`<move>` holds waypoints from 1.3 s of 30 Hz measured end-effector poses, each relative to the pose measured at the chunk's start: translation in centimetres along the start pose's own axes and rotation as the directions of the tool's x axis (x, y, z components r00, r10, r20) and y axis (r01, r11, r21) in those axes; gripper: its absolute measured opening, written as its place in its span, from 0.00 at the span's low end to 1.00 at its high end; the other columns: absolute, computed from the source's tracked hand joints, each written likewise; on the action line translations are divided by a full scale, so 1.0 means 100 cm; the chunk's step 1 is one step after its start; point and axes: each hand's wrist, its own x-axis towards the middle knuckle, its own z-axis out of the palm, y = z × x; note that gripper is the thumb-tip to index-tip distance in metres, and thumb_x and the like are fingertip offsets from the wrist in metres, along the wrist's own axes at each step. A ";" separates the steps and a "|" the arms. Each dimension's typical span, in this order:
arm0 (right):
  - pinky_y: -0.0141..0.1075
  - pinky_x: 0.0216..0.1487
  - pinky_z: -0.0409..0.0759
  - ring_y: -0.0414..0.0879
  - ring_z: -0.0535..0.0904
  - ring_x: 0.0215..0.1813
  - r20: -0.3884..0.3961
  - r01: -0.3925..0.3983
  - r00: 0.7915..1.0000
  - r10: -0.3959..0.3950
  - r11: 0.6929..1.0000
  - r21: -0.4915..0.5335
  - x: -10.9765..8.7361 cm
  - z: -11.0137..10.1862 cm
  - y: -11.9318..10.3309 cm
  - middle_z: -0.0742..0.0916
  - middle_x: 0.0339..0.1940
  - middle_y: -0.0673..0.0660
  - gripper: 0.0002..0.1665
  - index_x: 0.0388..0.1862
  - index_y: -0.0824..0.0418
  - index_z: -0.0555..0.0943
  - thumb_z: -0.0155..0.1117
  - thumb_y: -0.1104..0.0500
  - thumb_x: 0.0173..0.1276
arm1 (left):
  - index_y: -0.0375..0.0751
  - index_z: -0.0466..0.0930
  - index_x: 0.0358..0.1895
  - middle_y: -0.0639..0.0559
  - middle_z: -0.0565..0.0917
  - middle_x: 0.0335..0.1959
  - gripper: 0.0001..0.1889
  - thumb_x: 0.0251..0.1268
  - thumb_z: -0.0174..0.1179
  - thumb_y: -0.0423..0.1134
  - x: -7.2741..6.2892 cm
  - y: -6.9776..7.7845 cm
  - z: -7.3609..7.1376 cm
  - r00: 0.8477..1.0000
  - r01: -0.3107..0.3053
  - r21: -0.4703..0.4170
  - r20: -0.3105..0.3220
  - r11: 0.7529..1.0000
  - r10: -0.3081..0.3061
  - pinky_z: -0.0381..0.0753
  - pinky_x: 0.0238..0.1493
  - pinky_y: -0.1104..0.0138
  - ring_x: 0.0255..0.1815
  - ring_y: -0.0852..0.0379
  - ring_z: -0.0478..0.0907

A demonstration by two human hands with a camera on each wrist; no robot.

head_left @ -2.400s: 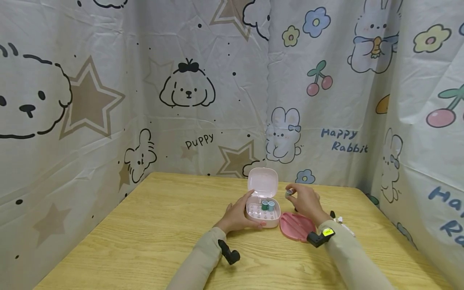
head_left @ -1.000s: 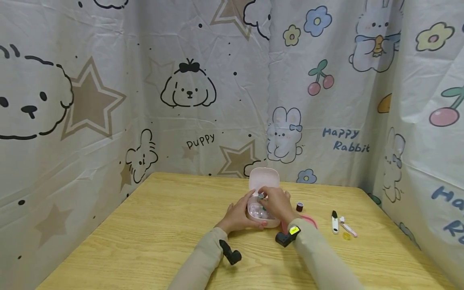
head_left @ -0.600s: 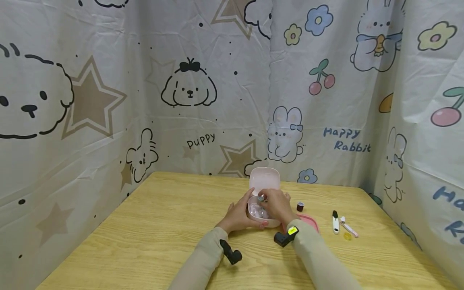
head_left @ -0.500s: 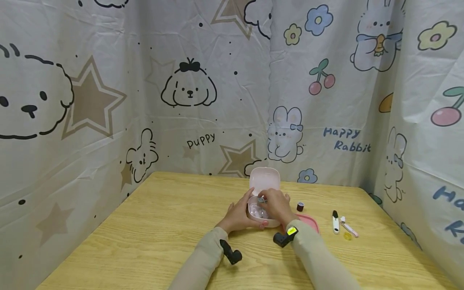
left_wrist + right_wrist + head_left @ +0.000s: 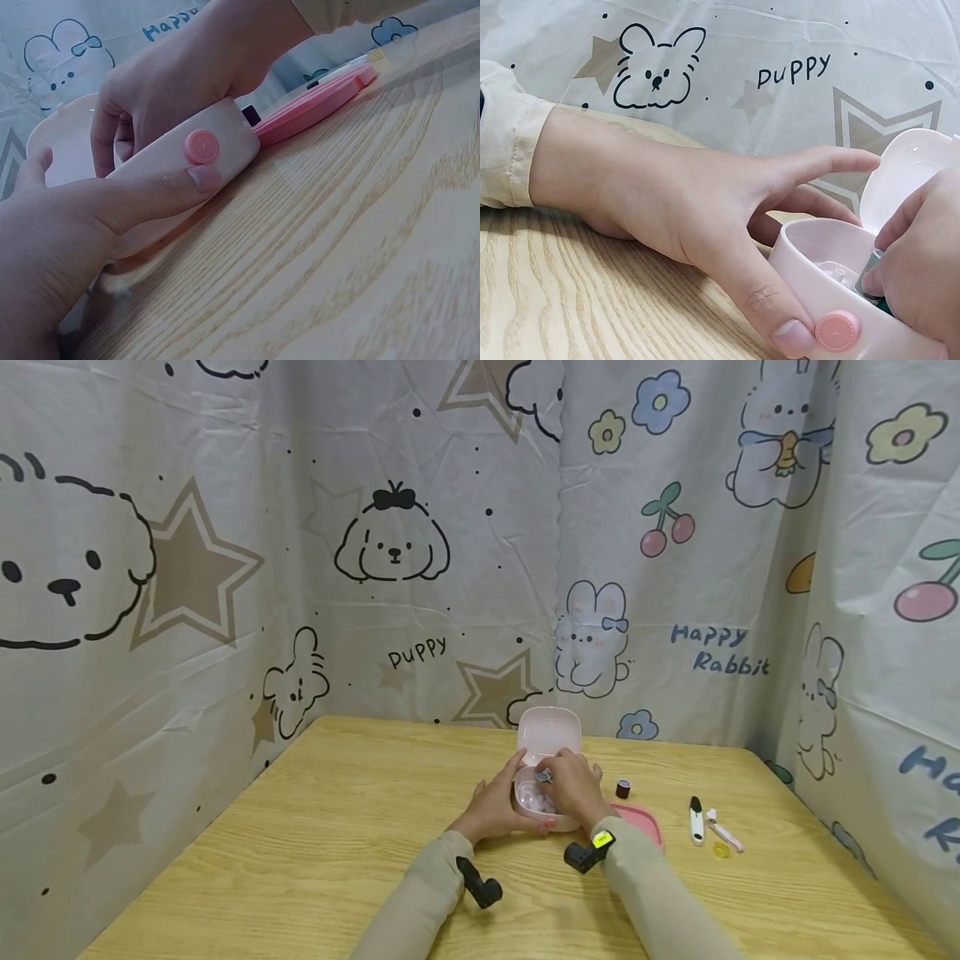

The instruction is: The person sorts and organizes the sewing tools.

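On the bench, the pink box stands open. The left hand has its fingers and thumb round one side. The right hand now reaches into the box, so this seems to be the putting-in part. Its fingers pinch a small pale spool, tipped a bit, inside the box. Earlier it was outside, to the right, and the dark spool was mostly hidden; now that one shows.
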 end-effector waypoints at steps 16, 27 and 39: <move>0.76 0.58 0.62 0.57 0.76 0.46 0.015 -0.007 1.000 0.007 1.000 -0.003 0.000 0.001 0.000 0.82 0.38 0.53 0.11 0.42 0.54 0.92 0.80 0.61 0.60 | 0.58 0.45 0.86 0.52 0.62 0.81 0.69 0.42 0.82 0.65 0.000 0.003 -0.001 1.000 0.008 0.001 0.005 1.000 -0.008 0.42 0.74 0.33 0.77 0.48 0.63; 0.77 0.58 0.61 0.57 0.76 0.47 0.046 -0.032 0.998 0.032 0.999 -0.015 0.000 0.003 0.001 0.83 0.39 0.53 0.10 0.43 0.52 0.92 0.80 0.59 0.61 | 0.58 0.46 0.85 0.52 0.62 0.81 0.68 0.42 0.82 0.65 -0.001 0.002 0.000 1.000 0.014 0.011 0.011 1.000 -0.014 0.42 0.74 0.33 0.77 0.48 0.63; 0.79 0.61 0.57 0.58 0.77 0.50 0.048 -0.035 0.998 0.034 0.999 0.017 0.002 0.000 0.002 0.85 0.41 0.53 0.11 0.44 0.53 0.92 0.79 0.59 0.62 | 0.57 0.45 0.86 0.52 0.60 0.82 0.68 0.44 0.81 0.64 -0.001 0.003 -0.001 1.000 0.014 0.013 0.020 1.000 -0.014 0.42 0.74 0.33 0.78 0.48 0.61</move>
